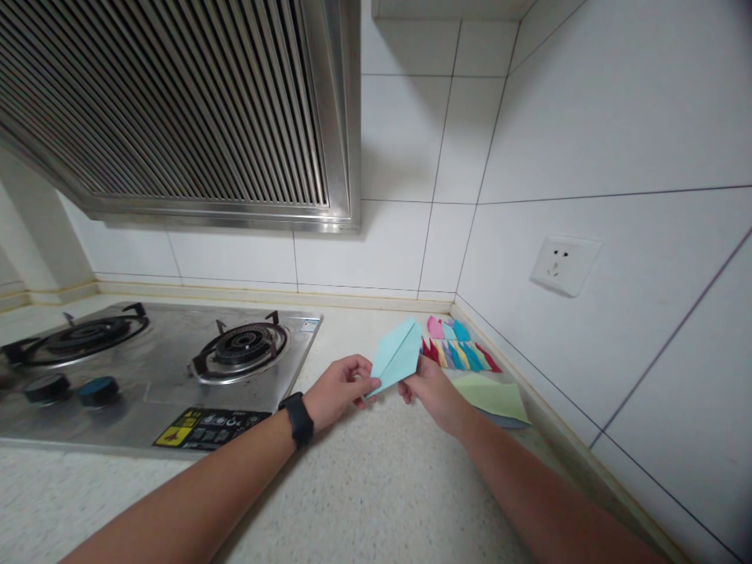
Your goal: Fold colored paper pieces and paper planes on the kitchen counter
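Note:
A light blue sheet of folded paper [397, 354] is held up just over the countertop, tilted, with a crease running along its length. My left hand [344, 382] pinches its lower left corner between thumb and fingers. At the lower right edge my right hand [432, 390] grips the same paper, its fingertips partly hidden behind it. Behind and right of the paper lie rows of small folded paper pieces [464, 356] in red, yellow, blue, purple and pink. Beside my right wrist rests a stack of green paper sheets [497, 398], with a darker sheet under it.
A steel gas stove [135, 415] with two burners takes up the left of the countertop [376, 486]. Above it hangs a range hood [176, 102]. The tiled wall on the right carries a power socket [565, 265].

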